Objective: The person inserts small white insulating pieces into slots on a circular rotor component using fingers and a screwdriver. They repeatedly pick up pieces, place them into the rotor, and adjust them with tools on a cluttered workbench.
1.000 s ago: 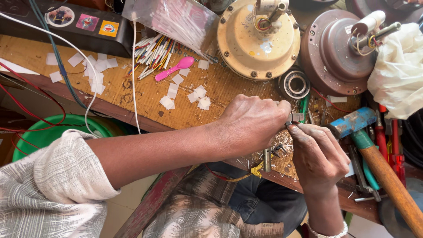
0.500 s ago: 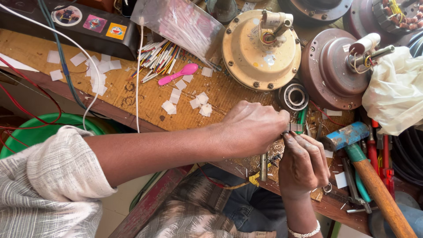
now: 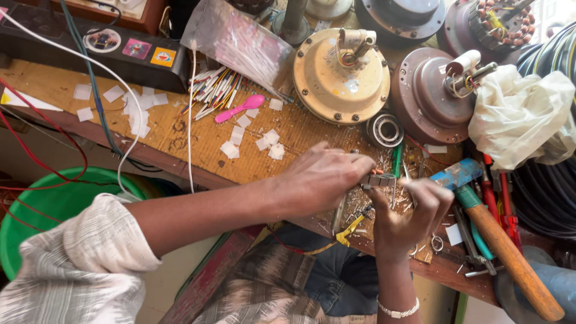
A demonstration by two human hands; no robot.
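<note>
My left hand (image 3: 324, 179) reaches in from the left and is closed on a small grey metal tool (image 3: 378, 180) at the front edge of the wooden workbench (image 3: 198, 144). From below comes my right hand (image 3: 403, 217), a pale bracelet on its wrist. Its fingers are curled and pinch at the tool's tip, touching my left hand's fingertips. What the right fingers hold is too small to make out. Thin wire scraps and a yellow wire end (image 3: 351, 228) lie just under both hands.
Behind the hands stand a cream motor housing (image 3: 342, 72), a brown one (image 3: 438, 90) and a steel bearing (image 3: 384, 131). A blue-headed hammer (image 3: 498, 240) and screwdrivers lie at the right. Further left are a pink spoon (image 3: 240, 108), paper squares and coloured wires (image 3: 213, 90); a green tub (image 3: 54, 204) sits below.
Both hands stay together at the bench edge. My right hand's fingers have shifted up onto the tool's tip, and the view has drifted slightly.
</note>
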